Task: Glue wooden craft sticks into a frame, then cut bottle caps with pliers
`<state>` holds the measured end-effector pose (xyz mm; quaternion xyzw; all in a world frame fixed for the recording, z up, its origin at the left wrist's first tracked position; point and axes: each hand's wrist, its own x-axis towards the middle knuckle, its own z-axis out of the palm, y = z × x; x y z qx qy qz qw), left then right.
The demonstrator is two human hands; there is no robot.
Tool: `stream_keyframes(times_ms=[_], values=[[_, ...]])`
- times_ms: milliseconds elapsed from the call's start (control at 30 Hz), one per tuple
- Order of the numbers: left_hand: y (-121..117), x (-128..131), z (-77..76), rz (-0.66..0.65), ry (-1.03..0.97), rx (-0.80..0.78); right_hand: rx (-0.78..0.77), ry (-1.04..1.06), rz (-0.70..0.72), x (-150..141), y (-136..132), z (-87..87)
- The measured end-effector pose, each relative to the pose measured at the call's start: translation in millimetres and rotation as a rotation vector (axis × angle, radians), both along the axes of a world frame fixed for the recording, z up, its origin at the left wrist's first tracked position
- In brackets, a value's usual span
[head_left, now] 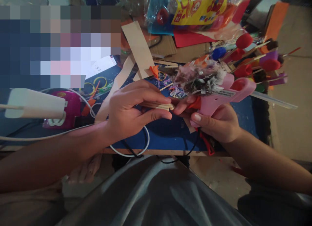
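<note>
Blue tabletop, head view: beige paper strip lies beyond the hands. Left hand pinches 1 bundle of thin pale wooden sticks above it; right hand clasps a pink plastic glue gun. Sticks gathered; glue on them: cannot tell. Judged: work mid-way, bundle not yet set down.

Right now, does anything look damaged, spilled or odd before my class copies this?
Yes: matted fluff hides the front of the pink glue gun in the right hand, odd on a tool usually bare there. Thin pale shreds also lie scattered on the blue tabletop, looking like spilled scraps.
</note>
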<state>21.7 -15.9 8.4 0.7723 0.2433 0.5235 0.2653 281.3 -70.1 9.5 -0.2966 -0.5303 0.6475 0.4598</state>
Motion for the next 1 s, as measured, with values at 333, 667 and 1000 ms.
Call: stream_keyframes(times_ms=[333, 667, 1000], values=[[2.3, -2.9, 2.6, -0.092, 0.105, -0.031, -0.13, 0.106, 0.012, -4.1, 1.8, 5.3], [6.9, -2.1, 9.2, -0.321, 0.142, -0.104, -0.174, 0.154, 0.092, -2.3, 7.2, 10.0], [9.5, 0.0, 9.0, -0.387, 0.119, -0.025, -0.193, 0.125, 0.057, 2.0, 7.5, 12.8]])
